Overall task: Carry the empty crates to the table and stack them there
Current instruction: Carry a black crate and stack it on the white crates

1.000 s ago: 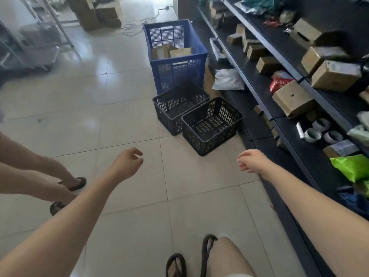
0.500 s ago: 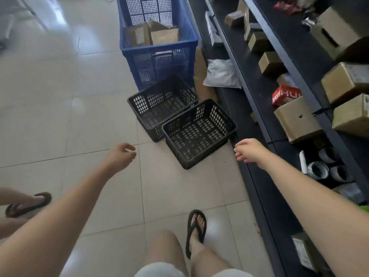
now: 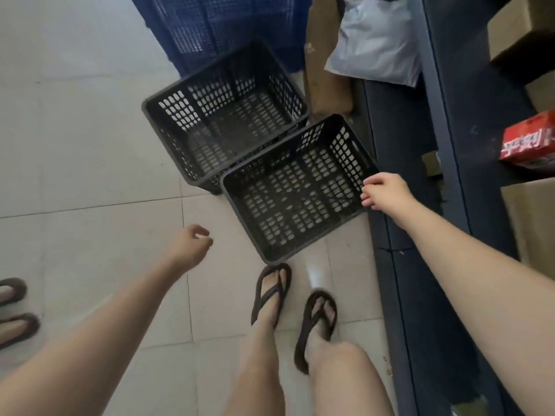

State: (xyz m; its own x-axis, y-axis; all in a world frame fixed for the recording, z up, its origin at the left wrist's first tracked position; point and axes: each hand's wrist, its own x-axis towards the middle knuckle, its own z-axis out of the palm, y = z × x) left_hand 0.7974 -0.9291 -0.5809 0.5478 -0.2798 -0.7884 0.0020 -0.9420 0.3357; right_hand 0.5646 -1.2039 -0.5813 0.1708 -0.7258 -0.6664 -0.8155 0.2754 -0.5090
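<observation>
Two empty black perforated crates stand side by side on the tiled floor. The near crate (image 3: 295,190) lies just ahead of my feet, and the far crate (image 3: 223,115) touches its back left side. My right hand (image 3: 386,190) hovers at the near crate's right rim with loosely curled fingers, holding nothing. Left of that crate's front corner, my left hand (image 3: 192,244) hangs above the floor, fingers also curled and empty. No table is in view.
A big blue crate (image 3: 216,28) stands behind the black ones. Dark shelving (image 3: 450,121) runs along the right with cardboard boxes, a red box (image 3: 528,142) and a grey bag (image 3: 375,40). Another person's feet in sandals (image 3: 13,310) are at the left edge.
I have walked up to the crates and now look straight down on them. My right hand has reached the near crate's right rim; my left hand has come closer to its left side.
</observation>
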